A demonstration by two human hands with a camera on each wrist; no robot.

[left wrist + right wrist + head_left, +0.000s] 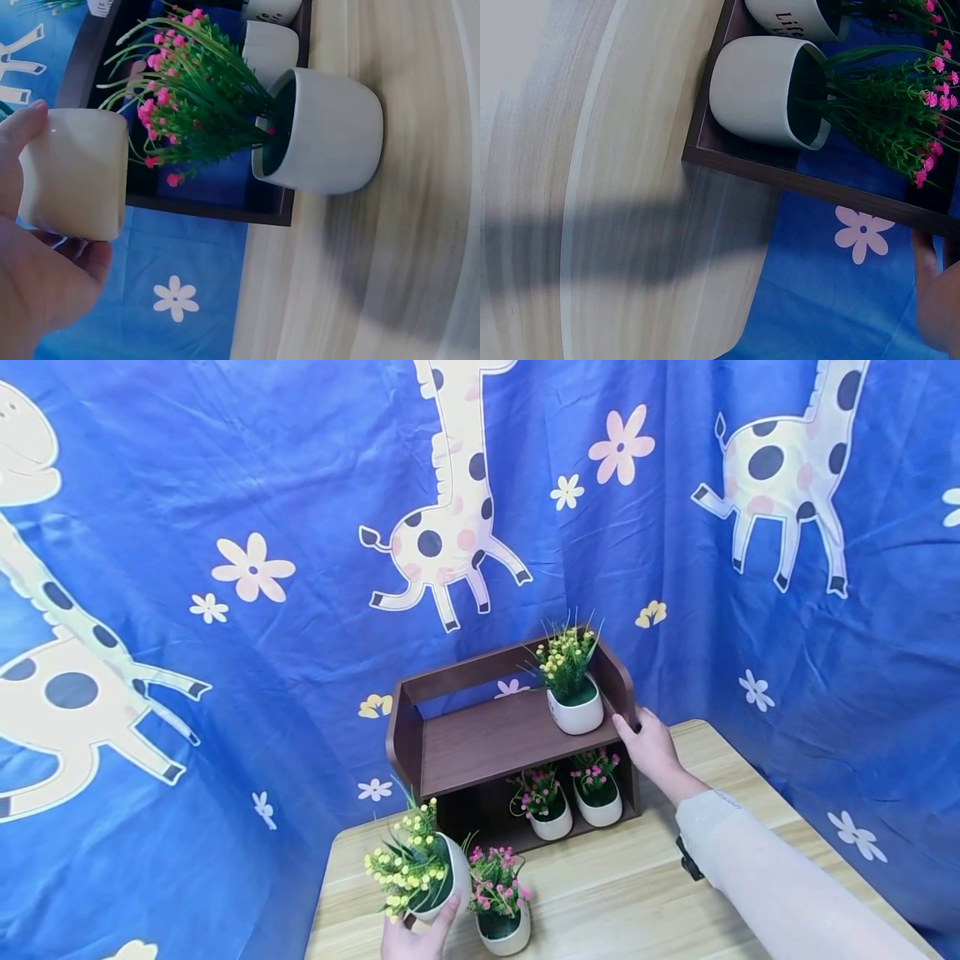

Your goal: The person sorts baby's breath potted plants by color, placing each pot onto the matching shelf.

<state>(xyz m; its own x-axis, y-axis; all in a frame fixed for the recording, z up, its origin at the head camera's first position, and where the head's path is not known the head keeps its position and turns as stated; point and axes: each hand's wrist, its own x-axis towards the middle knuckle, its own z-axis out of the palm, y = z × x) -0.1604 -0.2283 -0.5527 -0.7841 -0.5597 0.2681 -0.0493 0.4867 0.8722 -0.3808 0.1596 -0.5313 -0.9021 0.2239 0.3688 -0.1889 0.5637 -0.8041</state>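
Note:
My left hand [422, 937] grips a white pot of yellow flowers [408, 868], tilted to the left and raised above the table; its pale pot [75, 172] fills my grasp in the left wrist view. Right beside it, a white pot of pink flowers [502, 931] stands upright on the table. On the right, my right hand [654, 750] holds the side panel of a dark brown two-tier shelf [480, 735], thumb at its front edge. In the right wrist view, part of that hand [936, 300] shows by the panel; its other fingers are mostly hidden.
Another yellow-flowered pot [577, 714] stands at the right of the upper shelf. Two pink-flowered pots, one at the middle [553, 822] and one at the right [602, 808], sit on the lower tier. A blue giraffe-print curtain [300, 693] backs the wooden table [622, 893].

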